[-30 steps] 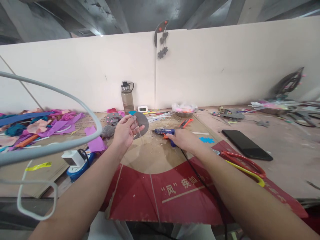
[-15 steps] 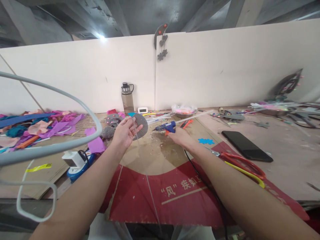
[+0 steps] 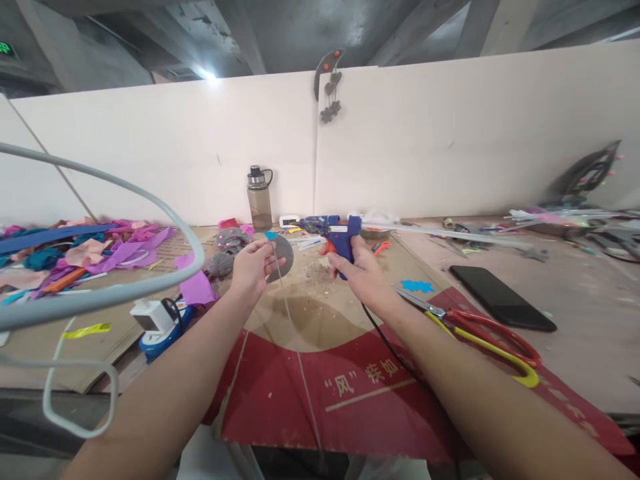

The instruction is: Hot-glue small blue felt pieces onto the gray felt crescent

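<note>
My left hand (image 3: 257, 265) is closed on a grey disc (image 3: 285, 256) with a small blue piece (image 3: 271, 235) at its top edge. A thin pale string (image 3: 301, 360) hangs from those fingers down over the table's front. In my right hand (image 3: 357, 267) is a blue hot glue gun (image 3: 338, 235), raised above the cardboard, its nozzle pointing left toward the disc but apart from it. A long clear glue stick (image 3: 450, 232) sticks out of its back, and a black cord runs down from the handle. Beside the left hand lies grey yarn (image 3: 219, 265).
Scissors (image 3: 465, 327) with red and yellow handles, a blue flower-shaped cutout (image 3: 417, 286) and a phone (image 3: 503, 297) lie at right. A power strip (image 3: 165, 337), fabric scraps (image 3: 85, 253) and a grey cable (image 3: 185, 227) are at left. A bottle (image 3: 259, 203) stands behind.
My right hand has lifted the glue gun up off the cardboard and turned it level, nozzle to the left. My left hand still holds the disc in nearly the same place.
</note>
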The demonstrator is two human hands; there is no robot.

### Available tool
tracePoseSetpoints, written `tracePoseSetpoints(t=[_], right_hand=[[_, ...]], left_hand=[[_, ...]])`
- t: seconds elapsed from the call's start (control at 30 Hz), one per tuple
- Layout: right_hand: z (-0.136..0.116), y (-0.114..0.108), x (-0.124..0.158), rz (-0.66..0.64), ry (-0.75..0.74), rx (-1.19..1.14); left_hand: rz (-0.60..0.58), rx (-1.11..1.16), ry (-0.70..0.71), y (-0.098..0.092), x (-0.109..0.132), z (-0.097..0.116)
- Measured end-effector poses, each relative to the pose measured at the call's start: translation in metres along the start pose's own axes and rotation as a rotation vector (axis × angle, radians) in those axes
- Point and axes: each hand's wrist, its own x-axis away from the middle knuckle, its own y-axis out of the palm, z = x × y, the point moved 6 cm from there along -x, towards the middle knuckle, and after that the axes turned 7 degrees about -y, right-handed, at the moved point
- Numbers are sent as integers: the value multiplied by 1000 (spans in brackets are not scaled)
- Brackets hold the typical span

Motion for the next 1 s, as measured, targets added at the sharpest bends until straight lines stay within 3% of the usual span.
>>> tracePoseSetpoints(t=[0.13,0.27,1.0], right_hand=[[-5,11,5,-102,-109,222],[-9,17,6,-101,-160,352],[-8,23,6,-128,-201,474]], left_hand=[[32,-39,20,4,6,2],[51,-64,28,7,9,4],[19,-104,63,13,15,5]])
